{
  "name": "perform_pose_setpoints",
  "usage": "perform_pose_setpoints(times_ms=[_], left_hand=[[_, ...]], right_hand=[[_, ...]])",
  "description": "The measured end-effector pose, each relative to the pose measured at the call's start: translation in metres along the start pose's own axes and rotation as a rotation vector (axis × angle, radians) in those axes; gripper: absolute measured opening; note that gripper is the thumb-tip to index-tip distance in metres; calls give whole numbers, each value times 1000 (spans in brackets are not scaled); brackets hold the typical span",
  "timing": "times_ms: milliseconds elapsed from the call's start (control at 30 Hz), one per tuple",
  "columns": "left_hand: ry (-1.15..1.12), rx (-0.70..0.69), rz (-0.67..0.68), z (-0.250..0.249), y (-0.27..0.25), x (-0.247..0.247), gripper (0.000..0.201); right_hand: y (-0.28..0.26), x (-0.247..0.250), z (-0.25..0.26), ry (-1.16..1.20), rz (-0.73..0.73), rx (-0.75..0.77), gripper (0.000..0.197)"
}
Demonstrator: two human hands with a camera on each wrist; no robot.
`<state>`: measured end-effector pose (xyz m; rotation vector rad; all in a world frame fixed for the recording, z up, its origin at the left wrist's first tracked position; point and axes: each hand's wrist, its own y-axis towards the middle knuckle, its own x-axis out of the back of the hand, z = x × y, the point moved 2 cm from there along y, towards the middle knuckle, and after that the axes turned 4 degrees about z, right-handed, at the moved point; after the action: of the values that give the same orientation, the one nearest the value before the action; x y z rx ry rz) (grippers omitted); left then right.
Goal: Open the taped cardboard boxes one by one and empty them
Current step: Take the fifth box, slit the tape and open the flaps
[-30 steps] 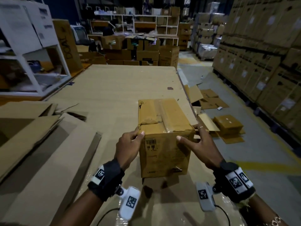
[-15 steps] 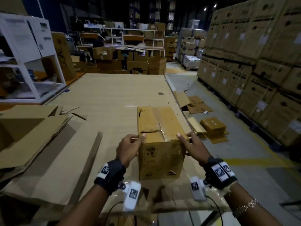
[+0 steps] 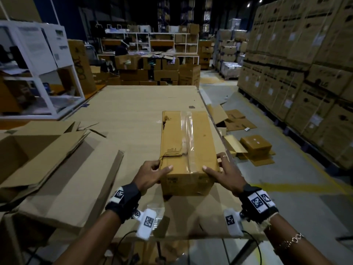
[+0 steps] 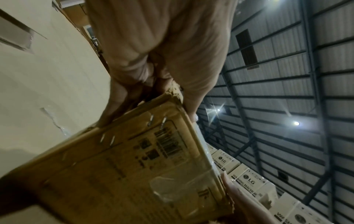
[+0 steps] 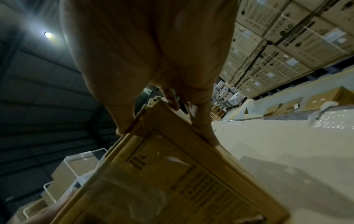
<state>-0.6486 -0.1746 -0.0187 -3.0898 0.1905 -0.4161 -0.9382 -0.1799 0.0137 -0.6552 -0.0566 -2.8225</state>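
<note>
A long brown taped cardboard box (image 3: 188, 148) lies on the cardboard-covered table (image 3: 129, 111), near its right edge, with clear tape running down the top seam. My left hand (image 3: 150, 175) grips the box's near left corner, thumb on top and fingers down the side. My right hand (image 3: 223, 173) grips the near right corner the same way. The left wrist view shows the printed end face of the box (image 4: 145, 163) with staples and my left hand (image 4: 153, 94) at its corner. In the right wrist view my right hand (image 5: 168, 115) pinches the box (image 5: 182, 181) edge.
Flattened cardboard and an open box (image 3: 38, 153) lie on the table to my left. Loose boxes and flaps (image 3: 254, 146) litter the floor to the right. Tall stacks of cartons (image 3: 305, 73) line the right wall. A white rack (image 3: 38, 73) stands at the left.
The box's near end has come up toward me, so its long top face now shows more. Both hands stayed on the near corners. My view has pulled back.
</note>
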Motion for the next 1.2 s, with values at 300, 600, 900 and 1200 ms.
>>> perform_pose_setpoints(times_ms=[300,600,900,1200], left_hand=[[137,-136,-130,58,-42,-21,47],[305,-110,-224,103,-59,-47,43],[306,-38,-90,105,-48,-37,52],[133,-293,-366,-35,-48,10,48]], right_hand=[[-24,-26,-60,48,72,50,75],[-31,-59,-110,-9,-3,-7,70],[-25,-60,-118,-123,27,-4,58],[-14,13,0,-29,-162,302,40]])
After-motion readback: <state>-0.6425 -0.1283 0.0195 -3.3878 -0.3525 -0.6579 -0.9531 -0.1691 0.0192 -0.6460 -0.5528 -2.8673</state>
